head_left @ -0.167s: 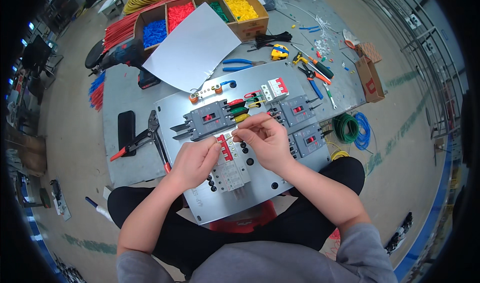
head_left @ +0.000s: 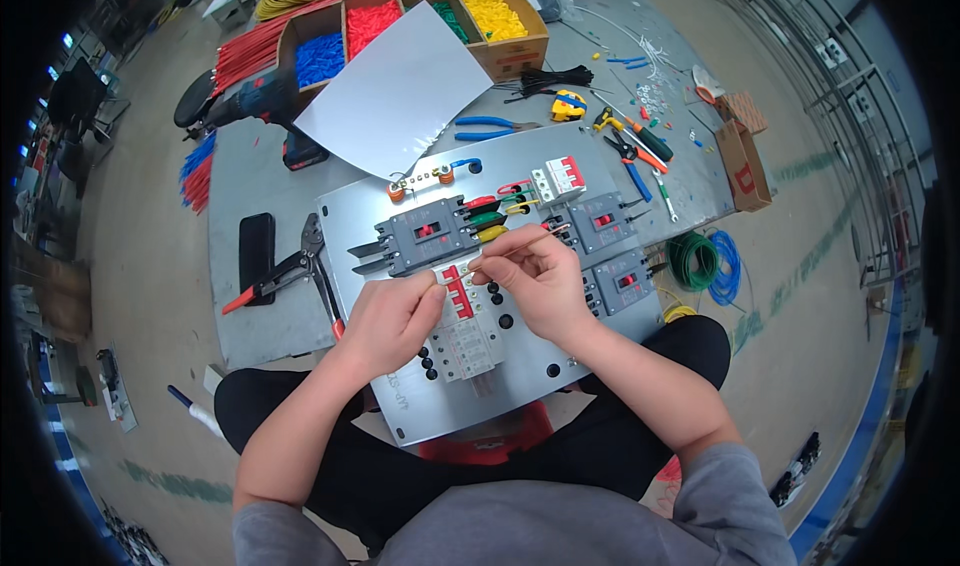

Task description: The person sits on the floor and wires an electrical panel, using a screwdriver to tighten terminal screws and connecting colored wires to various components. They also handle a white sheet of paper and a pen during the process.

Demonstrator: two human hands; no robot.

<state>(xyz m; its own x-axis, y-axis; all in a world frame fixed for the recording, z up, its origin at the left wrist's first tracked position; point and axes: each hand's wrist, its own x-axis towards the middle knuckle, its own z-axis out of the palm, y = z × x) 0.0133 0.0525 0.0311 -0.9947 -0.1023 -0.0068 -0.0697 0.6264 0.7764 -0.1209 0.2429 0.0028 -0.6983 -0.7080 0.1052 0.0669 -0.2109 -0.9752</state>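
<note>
A thin copper-coloured wire (head_left: 528,247) runs between my two hands, over the metal mounting plate (head_left: 452,410). My left hand (head_left: 388,318) is closed, thumb pressed to the curled forefinger, at the wire's left end. My right hand (head_left: 540,284) pinches the wire between thumb and fingers, and its far end passes over the forefinger. Right below them on the plate sits a white breaker with red switches (head_left: 457,298). A large grey breaker (head_left: 427,232) lies just beyond, with red, green and yellow sleeved wire ends (head_left: 487,219) at its right side.
More grey breakers (head_left: 603,219) and a small white breaker (head_left: 558,180) occupy the plate's right side. A crimping tool (head_left: 314,256) and phone (head_left: 257,256) lie left. Beyond are a white sheet (head_left: 400,91), drill (head_left: 262,106), blue-handled pliers (head_left: 490,126) and a divided cardboard box (head_left: 515,59).
The view has shifted slightly, so the plate and table sit a little to the right. Both hands keep their grip, and more of the wire shows above my right forefinger.
</note>
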